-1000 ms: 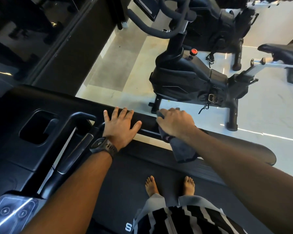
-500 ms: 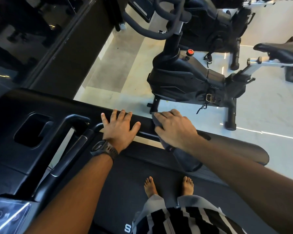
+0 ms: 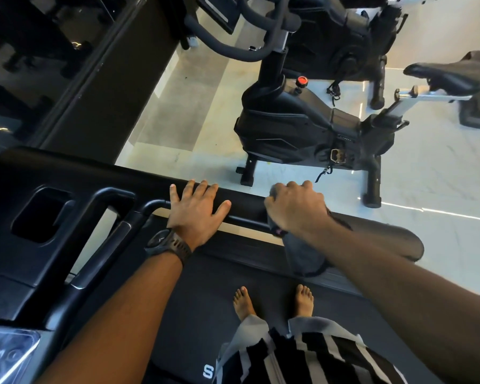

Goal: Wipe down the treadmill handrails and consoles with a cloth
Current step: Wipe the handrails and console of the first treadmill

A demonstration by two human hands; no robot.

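Observation:
A black padded treadmill handrail point(image 3: 247, 202) runs from the console at the left toward the right. My left hand point(image 3: 196, 214), a watch on its wrist, lies flat on the rail with fingers spread. Just to its right my right hand point(image 3: 294, 207) grips a dark grey cloth point(image 3: 302, 254) against the rail; the cloth's loose end hangs down below my forearm. The black console point(image 3: 39, 217) with a rectangular recess and a curved inner grip bar point(image 3: 106, 236) sits at the left.
I stand barefoot on the treadmill belt point(image 3: 194, 314). A black exercise bike point(image 3: 302, 128) stands on the pale floor just beyond the rail, another bike behind it. A dark wall panel point(image 3: 94, 87) rises at the left. A glossy control panel point(image 3: 6, 353) shows bottom left.
My right hand with the cloth has slid back and forth a short way along the rail, ending slightly farther from my left hand. The left hand has stayed flat on the rail.

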